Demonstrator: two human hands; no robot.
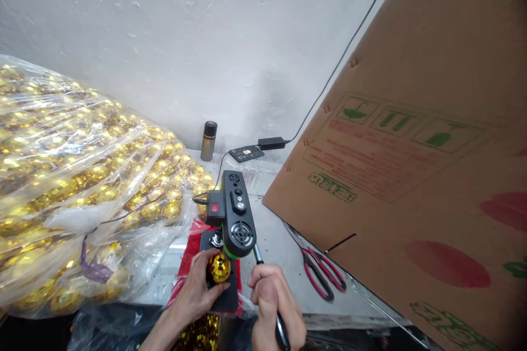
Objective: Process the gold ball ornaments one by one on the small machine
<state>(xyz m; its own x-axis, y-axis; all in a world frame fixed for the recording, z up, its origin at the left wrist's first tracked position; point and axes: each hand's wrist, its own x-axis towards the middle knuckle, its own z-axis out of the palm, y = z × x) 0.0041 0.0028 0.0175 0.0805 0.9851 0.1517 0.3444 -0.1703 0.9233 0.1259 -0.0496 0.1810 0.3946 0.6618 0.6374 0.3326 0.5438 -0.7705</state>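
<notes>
A shiny gold faceted ball (219, 268) is gripped between the thumb and fingers of my left hand (198, 287). It sits at the lower front of a small black bench machine (237, 213), under the machine's metal tip. My right hand (276, 304) is wrapped round the black-ended lever handle (258, 254) that comes out of the machine's right side. The machine's black base (228, 300) rests on a red sheet (190, 246). Where the ball meets the machine is partly hidden by my fingers.
A large clear bag of gold balls (94, 170) fills the left. Red-handled scissors (323, 274) lie right of the machine, beside a big cardboard box (395, 148). Behind stand a bottle (208, 141), a black panel (246, 153) and a power adapter (272, 143) with its cable.
</notes>
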